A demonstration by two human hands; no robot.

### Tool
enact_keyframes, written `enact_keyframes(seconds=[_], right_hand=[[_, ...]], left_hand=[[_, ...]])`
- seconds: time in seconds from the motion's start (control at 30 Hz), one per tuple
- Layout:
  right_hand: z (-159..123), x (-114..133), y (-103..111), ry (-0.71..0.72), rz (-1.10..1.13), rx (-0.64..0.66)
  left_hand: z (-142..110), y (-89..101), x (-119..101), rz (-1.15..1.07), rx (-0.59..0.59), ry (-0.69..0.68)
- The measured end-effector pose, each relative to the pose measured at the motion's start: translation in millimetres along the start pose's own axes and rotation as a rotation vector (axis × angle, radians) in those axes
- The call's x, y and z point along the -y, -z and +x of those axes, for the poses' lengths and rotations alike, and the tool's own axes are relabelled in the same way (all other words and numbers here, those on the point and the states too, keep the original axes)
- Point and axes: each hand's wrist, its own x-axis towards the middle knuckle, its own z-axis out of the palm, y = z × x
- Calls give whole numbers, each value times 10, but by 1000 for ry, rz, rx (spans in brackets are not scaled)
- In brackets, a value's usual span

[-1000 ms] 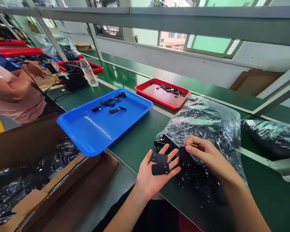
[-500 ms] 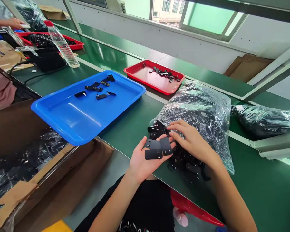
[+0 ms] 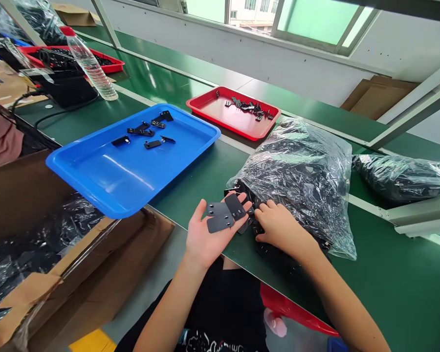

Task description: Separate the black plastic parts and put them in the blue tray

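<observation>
My left hand (image 3: 204, 240) is palm up, with three flat black plates (image 3: 220, 224) lying across the palm and fingers. The plates have rounded corners and small shiny metal tabs. To its right, my right hand (image 3: 283, 229) faces down over loose black parts (image 3: 238, 187) spilling from the mouth of a clear plastic bag (image 3: 308, 166). Its fingers are curled in among the parts, and what is between the fingertips is hidden. The bag is full of similar black pieces.
Left on the green bench is a blue tray (image 3: 132, 190) with several black parts; behind it, a red tray (image 3: 231, 117) holds more. A water bottle (image 3: 93, 71) leans further left. Another filled bag (image 3: 403, 181) lies at right. A cardboard box (image 3: 132, 264) stands below the bench edge.
My left hand has shifted a little left with its plates, moving away from the right hand. My right hand has lowered from the plates and curled its fingers into the loose parts.
</observation>
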Motion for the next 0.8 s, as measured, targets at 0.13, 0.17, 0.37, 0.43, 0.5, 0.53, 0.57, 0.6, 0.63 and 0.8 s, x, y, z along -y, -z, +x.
enact_keyframes(seconds=[0.13, 0.17, 0.37, 0.43, 0.5, 0.53, 0.57, 0.6, 0.63, 0.8], right_hand=[[10, 120, -59, -40, -39, -21], [13, 127, -67, -29, -35, -32], [34, -31, 3, 48, 5, -97], [2, -141, 76, 22, 39, -132], [-61, -251, 162, -19, 149, -207], [-98, -298, 205, -41, 237, -259], [-134, -334, 246, -58, 341, -316], [-165, -358, 282, -69, 452, -370], [-188, -368, 310, -74, 562, -416], [-152, -300, 320, -7, 851, -422]], left_hand=[[-10, 9, 42, 24, 62, 18], [-12, 11, 48, 26, 80, 25], [-38, -4, 54, 60, 96, 46], [-50, -19, 50, 73, 61, 30], [-60, -29, 47, 90, 25, 13], [-62, -31, 46, 100, 9, 8], [-62, -30, 47, 110, -4, 7], [-59, -27, 51, 118, -14, 8], [-54, -22, 57, 125, -20, 15], [-14, 12, 108, 131, -38, 49]])
